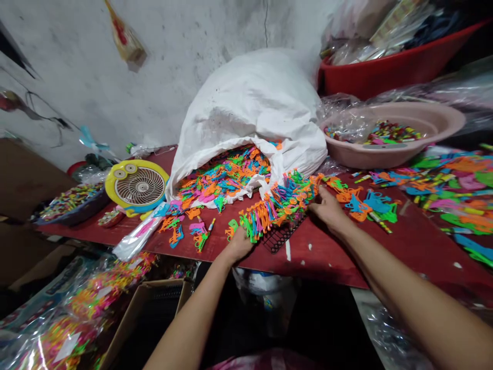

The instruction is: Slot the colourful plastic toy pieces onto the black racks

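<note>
Both my hands are at the front of the red table. My left hand (239, 245) grips the lower end of a long bunch of brightly coloured plastic toy pieces (279, 204), and my right hand (329, 209) holds its upper end. Beneath the bunch lies a black wire mesh rack (283, 235), partly hidden. Behind it, a white woven sack (246, 97) lies on its side, spilling similar orange, pink, green and blue pieces (219, 174). More loose pieces (375, 208) lie beside my right hand.
A pink plastic basin (435, 123) of small pieces stands at the right, with a red basin (385, 69) behind it. A yellow fan (136, 187) and a dark tray (71, 203) sit at the left. Below the table edge are a cardboard box (150, 303) and plastic bags (65, 313) of toys.
</note>
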Demonstrator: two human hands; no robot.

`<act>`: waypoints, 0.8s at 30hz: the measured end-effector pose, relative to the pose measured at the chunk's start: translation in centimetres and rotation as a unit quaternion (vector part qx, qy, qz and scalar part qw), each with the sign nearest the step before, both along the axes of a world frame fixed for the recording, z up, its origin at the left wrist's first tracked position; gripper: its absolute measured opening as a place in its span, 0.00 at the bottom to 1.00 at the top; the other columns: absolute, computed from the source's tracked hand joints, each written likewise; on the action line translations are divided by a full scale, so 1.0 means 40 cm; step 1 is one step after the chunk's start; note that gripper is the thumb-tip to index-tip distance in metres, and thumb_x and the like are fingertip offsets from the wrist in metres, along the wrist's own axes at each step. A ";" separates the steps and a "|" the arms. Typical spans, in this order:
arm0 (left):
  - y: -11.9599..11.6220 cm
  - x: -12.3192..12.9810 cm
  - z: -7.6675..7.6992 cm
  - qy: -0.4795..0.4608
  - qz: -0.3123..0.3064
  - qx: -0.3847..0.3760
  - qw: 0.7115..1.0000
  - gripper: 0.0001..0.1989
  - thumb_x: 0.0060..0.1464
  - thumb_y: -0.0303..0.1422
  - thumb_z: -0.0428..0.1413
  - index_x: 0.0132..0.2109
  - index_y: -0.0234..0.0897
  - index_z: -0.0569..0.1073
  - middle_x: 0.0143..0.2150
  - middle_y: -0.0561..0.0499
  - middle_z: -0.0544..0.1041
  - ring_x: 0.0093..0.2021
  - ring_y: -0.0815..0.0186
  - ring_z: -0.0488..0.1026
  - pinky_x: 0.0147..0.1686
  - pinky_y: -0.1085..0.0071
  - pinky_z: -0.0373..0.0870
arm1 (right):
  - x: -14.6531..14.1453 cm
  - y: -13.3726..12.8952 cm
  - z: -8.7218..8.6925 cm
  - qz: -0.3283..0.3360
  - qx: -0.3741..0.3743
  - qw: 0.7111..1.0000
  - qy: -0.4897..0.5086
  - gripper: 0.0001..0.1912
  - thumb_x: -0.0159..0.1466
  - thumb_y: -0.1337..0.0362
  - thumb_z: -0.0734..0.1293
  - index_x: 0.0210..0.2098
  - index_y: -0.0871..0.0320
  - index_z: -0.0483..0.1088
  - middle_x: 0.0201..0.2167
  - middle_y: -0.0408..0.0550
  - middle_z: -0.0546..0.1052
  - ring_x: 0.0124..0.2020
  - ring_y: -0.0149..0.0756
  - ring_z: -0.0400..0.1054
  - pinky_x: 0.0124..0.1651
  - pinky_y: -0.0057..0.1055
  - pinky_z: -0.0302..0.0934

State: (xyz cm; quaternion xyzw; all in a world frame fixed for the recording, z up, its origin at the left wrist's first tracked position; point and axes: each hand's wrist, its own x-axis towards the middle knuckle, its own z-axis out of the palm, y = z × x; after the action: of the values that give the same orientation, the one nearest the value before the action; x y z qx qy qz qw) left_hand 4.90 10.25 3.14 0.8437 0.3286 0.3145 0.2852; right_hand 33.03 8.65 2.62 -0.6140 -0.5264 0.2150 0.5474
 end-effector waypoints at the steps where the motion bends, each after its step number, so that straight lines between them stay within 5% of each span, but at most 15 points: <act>1: 0.005 0.004 -0.011 -0.005 0.031 0.020 0.999 0.18 0.54 0.23 0.55 0.52 0.40 0.77 0.49 0.47 0.80 0.50 0.60 0.78 0.53 0.60 0.75 | 0.006 -0.003 0.001 0.042 -0.012 0.998 0.054 0.30 0.48 0.69 0.63 0.52 0.57 0.67 0.45 0.49 0.78 0.44 0.40 0.71 0.49 0.35 0.64; 3: 0.009 0.007 -0.039 -0.009 0.114 0.052 0.992 0.15 0.53 0.23 0.58 0.48 0.38 0.78 0.48 0.45 0.81 0.49 0.58 0.78 0.52 0.59 0.75 | 0.016 -0.009 -0.002 0.100 -0.035 0.987 0.122 0.29 0.47 0.69 0.64 0.50 0.57 0.69 0.45 0.48 0.78 0.46 0.40 0.71 0.52 0.36 0.63; 7: 0.004 -0.004 -0.077 0.018 0.218 0.071 0.973 0.08 0.51 0.26 0.60 0.41 0.35 0.79 0.42 0.43 0.81 0.45 0.56 0.78 0.48 0.56 0.75 | 0.031 -0.006 -0.023 0.113 -0.021 0.990 0.084 0.26 0.46 0.70 0.65 0.46 0.57 0.72 0.48 0.48 0.78 0.50 0.42 0.70 0.59 0.40 0.59; 15: 0.027 -0.028 -0.049 -0.030 0.194 0.017 0.980 0.06 0.52 0.26 0.56 0.32 0.36 0.78 0.33 0.48 0.81 0.36 0.61 0.78 0.38 0.68 0.75 | 0.040 0.012 -0.058 0.075 -0.013 0.996 -0.053 0.22 0.49 0.70 0.64 0.45 0.58 0.72 0.44 0.49 0.79 0.48 0.44 0.71 0.54 0.39 0.63; 20: 0.027 -0.019 -0.078 -0.105 0.227 -0.011 0.968 0.05 0.53 0.28 0.55 0.32 0.36 0.76 0.29 0.51 0.77 0.27 0.67 0.73 0.28 0.74 0.71 | 0.037 0.015 -0.064 0.000 -0.040 0.988 -0.152 0.19 0.53 0.67 0.63 0.44 0.60 0.72 0.44 0.53 0.79 0.46 0.48 0.71 0.52 0.42 0.63; 24: 0.024 -0.007 -0.089 -0.146 0.245 0.048 0.957 0.03 0.51 0.30 0.59 0.35 0.37 0.76 0.33 0.50 0.77 0.35 0.65 0.74 0.36 0.72 0.71 | 0.041 0.018 -0.078 0.004 -0.031 0.986 -0.162 0.21 0.55 0.65 0.64 0.48 0.57 0.71 0.45 0.51 0.79 0.47 0.48 0.70 0.52 0.44 0.63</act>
State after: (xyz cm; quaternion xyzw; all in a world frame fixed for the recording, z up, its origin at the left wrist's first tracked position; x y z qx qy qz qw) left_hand 4.61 11.20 -0.40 0.6948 0.4646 0.5100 0.2034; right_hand 34.68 9.37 -0.51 -0.6554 -0.6037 0.1313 0.4345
